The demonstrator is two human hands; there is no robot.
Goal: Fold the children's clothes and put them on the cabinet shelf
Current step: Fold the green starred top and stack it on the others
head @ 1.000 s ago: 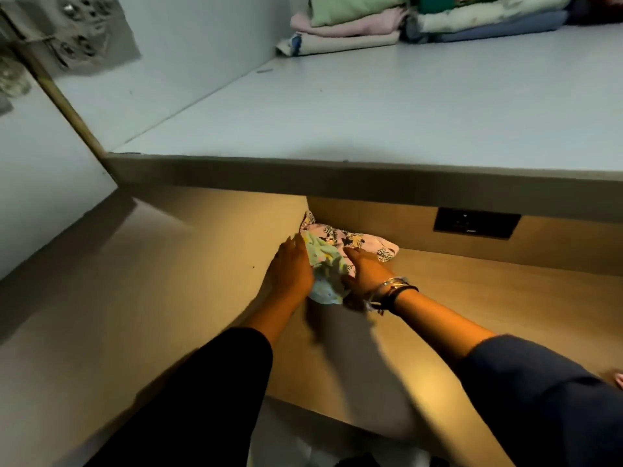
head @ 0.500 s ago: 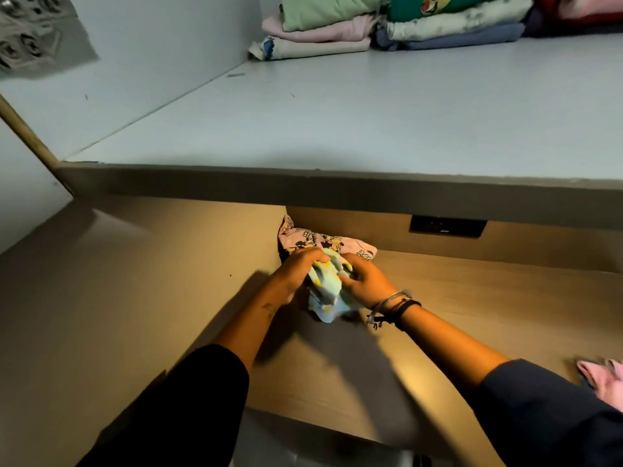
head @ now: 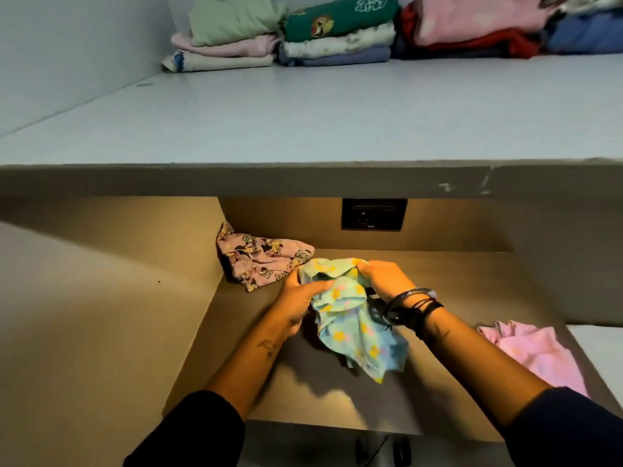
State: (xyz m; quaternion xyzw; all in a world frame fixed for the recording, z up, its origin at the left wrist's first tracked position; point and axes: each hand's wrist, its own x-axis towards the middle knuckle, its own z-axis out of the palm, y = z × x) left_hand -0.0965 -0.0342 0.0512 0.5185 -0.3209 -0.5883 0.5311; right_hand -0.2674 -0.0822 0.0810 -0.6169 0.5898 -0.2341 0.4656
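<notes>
**Blue garment in both hands, lower shelf**

We see both hands over the tan lower shelf. Left hand is closed round the bunched top of a light blue garment with yellow and pink stars; right hand clamps the same bunch from the other side. Each grip is tight on cloth. The rest of the garment hangs down, its lower edge near the shelf; we cannot tell if it touches.

Just behind, in the back left corner, lies a pink cartoon-print piece. A pink garment lies at the right. On the grey upper shelf, folded stacks sit along the back. Dark bracelets circle the right wrist.
</notes>
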